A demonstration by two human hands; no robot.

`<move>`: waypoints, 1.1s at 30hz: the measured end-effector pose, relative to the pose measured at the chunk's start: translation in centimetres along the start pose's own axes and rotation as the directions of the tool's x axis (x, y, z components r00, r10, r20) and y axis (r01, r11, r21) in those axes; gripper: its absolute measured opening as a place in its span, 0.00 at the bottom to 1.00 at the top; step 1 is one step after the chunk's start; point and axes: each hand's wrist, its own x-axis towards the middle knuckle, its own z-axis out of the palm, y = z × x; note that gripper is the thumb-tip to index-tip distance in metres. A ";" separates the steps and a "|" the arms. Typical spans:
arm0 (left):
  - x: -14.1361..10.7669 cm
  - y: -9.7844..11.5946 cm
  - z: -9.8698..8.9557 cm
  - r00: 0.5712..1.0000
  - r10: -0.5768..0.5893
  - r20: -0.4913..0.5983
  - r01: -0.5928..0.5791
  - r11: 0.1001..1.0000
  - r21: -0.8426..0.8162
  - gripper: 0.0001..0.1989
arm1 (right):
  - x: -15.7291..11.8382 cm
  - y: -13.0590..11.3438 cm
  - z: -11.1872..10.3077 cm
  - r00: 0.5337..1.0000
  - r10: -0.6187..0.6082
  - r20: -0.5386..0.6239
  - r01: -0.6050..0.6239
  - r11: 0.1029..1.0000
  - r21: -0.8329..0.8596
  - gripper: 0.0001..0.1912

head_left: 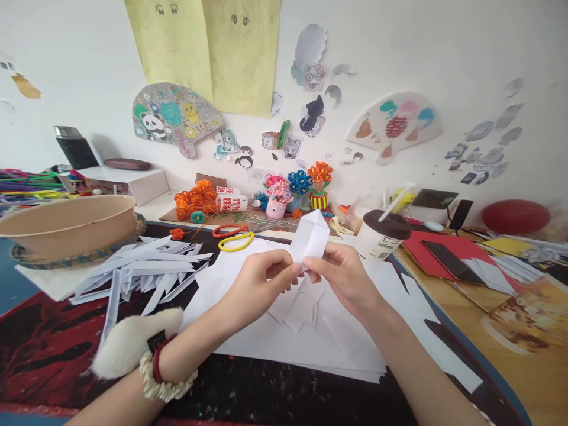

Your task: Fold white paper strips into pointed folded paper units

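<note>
A small folded white paper (310, 234) with a pointed top is held up between both hands, above the white sheets on the table. My left hand (266, 278) pinches its lower left edge between thumb and fingers. My right hand (344, 272) grips its lower right side, thumb in front and fingers behind. Beneath the hands, several small folded paper pieces (298, 309) lie on large white sheets (248, 340). The fingertips hide the lower edge of the held paper.
Folded paper strips (142, 269) are piled at the left beside a beige basin (66, 222). Yellow-handled scissors (236, 241) lie behind the sheets. A lidded cup with a straw (384, 234) stands at the right, near red paper (430, 254). A white fluffy item (128, 346) touches my left forearm.
</note>
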 end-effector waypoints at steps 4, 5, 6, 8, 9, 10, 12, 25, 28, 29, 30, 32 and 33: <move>-0.1 0.0 0.0 0.999 0.031 -0.036 -0.030 0.999 0.012 0.13 | 0.0 0.1 0.2 1.000 -0.009 -0.019 0.010 1.000 0.013 0.05; -0.1 0.0 0.0 0.999 0.032 -0.039 -0.032 0.999 0.014 0.13 | 0.0 0.1 0.2 1.000 -0.013 -0.021 0.013 1.000 0.017 0.06; -0.1 0.0 0.0 0.999 0.027 -0.034 -0.027 1.000 0.009 0.13 | 0.0 0.1 0.2 1.000 -0.016 -0.024 0.017 1.000 0.020 0.06; -0.1 -0.1 -0.1 1.000 0.001 -0.007 -0.002 1.000 -0.016 0.14 | 0.0 0.0 0.2 0.999 -0.022 -0.027 0.022 0.999 0.023 0.06; -0.1 0.0 -0.1 1.000 -0.013 0.010 0.013 1.000 -0.027 0.15 | 0.0 0.0 0.2 0.999 -0.025 -0.029 0.026 0.999 0.024 0.06; -0.1 0.0 -0.1 1.000 -0.021 0.023 0.022 0.999 -0.032 0.15 | 0.0 -0.1 0.1 0.999 -0.028 -0.029 0.029 0.999 0.025 0.06; 0.0 0.1 -0.1 0.999 -0.015 0.030 0.015 1.000 -0.020 0.15 | 0.0 -0.2 0.1 0.999 -0.034 -0.032 0.035 0.999 0.025 0.06; 0.1 -0.3 -0.3 0.996 0.070 -0.052 -0.061 0.987 0.148 0.13 | 0.1 0.0 0.1 0.998 -0.030 -0.050 0.032 0.999 0.036 0.07; 0.3 -0.5 -0.4 0.994 0.081 -0.075 -0.063 0.975 0.214 0.12 | 0.1 -0.3 0.2 0.999 0.018 -0.027 -0.017 0.999 0.049 0.09; 0.3 -0.6 -0.5 0.993 0.083 -0.088 -0.059 0.967 0.247 0.12 | 0.1 -0.4 0.3 0.999 0.037 -0.025 -0.036 0.998 0.050 0.10; 0.3 -0.6 -0.5 0.991 0.086 -0.103 -0.054 0.959 0.276 0.12 | 0.1 -0.4 0.3 0.998 0.054 -0.025 -0.053 0.997 0.050 0.11; 0.4 -0.8 -0.5 0.988 0.093 -0.126 -0.050 0.951 0.306 0.10 | 0.1 -0.5 0.4 0.997 0.078 -0.023 -0.077 0.996 0.050 0.13; 0.4 -0.8 -0.6 0.987 0.095 -0.126 -0.054 0.953 0.299 0.10 | 0.1 -0.4 0.4 0.996 0.089 -0.017 -0.088 0.995 0.047 0.13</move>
